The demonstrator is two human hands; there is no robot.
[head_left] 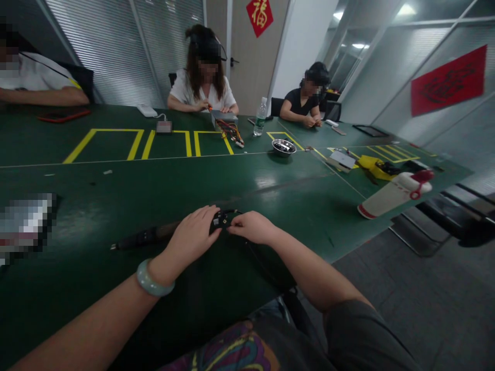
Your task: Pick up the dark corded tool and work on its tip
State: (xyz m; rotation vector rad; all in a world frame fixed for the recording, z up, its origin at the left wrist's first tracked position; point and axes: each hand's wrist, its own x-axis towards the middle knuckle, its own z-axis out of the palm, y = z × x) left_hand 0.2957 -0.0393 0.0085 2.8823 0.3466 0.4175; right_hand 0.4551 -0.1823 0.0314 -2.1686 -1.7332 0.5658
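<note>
On the green table, my left hand (193, 226) lies over the left part of a small black board (221, 220), its thumb and fingers gripping the edges. A pale green bangle circles that wrist. My right hand (249, 226) is curled in a pinch at the board's right edge; whatever sits between its fingertips is too small to make out. A thin black cable (257, 257) runs along the table below the right hand. Left of my left hand lies a dark, pen-shaped electric screwdriver (145, 237) with a metal tip, its right end partly hidden behind the hand.
A white tumbler (390, 195) with a red lid stands right. Further back are a metal bowl (283, 148), a water bottle (260, 118) and a yellow object (373, 167). Across the table one person (204, 82) handles a grey box with wires; two others sit nearby.
</note>
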